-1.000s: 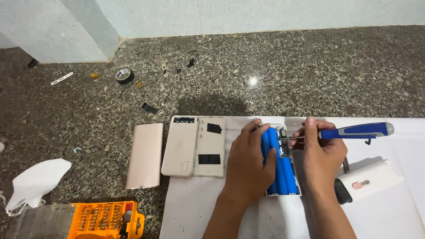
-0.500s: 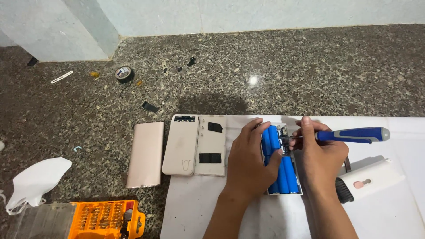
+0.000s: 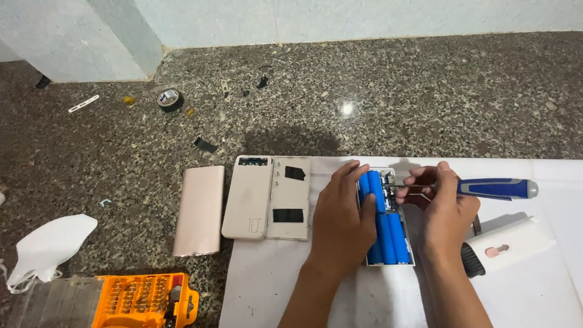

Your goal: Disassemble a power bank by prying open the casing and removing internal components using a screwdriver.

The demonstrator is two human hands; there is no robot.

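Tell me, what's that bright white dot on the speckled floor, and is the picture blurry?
Head view: the dot is glare, a light reflected on the polished stone floor; the picture is sharp, hands included; a soft dark shadow lies just above the open case.
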